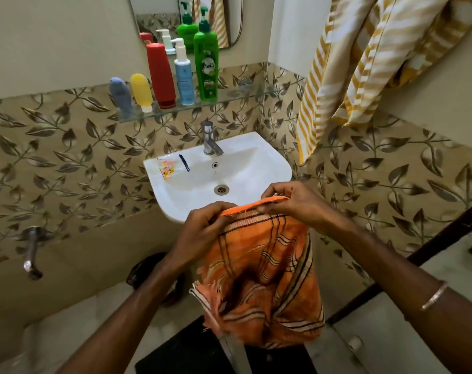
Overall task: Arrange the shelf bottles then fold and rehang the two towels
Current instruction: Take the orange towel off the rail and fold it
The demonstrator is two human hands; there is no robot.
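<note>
Both forearms enter from the lower edge, and I read a thin metal bangle [434, 295] on the right wrist. Between them hangs the orange checked towel [262, 276], held up in front of the white washbasin [175, 197]. My left hand [202, 228] pinches the top hem at its left end; my right hand [297, 203] pinches the same hem at its right end, fingers curled over the edge. From that hem the cloth drops in loose folds, with a frayed fringe showing at its lower left.

Behind the basin stands a chrome tap [210, 139]. On the basin's left rim lie a small clear sachet [167, 168] and a dark narrow strip [184, 163], just beside each other.

On the glass shelf [229, 99] above, five bottles stand in a row — grey bottle [120, 95], yellow bottle [141, 91], red bottle [160, 75], blue pump bottle [183, 76], green pump bottle [205, 63], left to right. A mirror [159, 12] behind them repeats the taller three.

At upper right the yellow striped towel [364, 63] hangs against the wall — well apart from the orange one.
</note>
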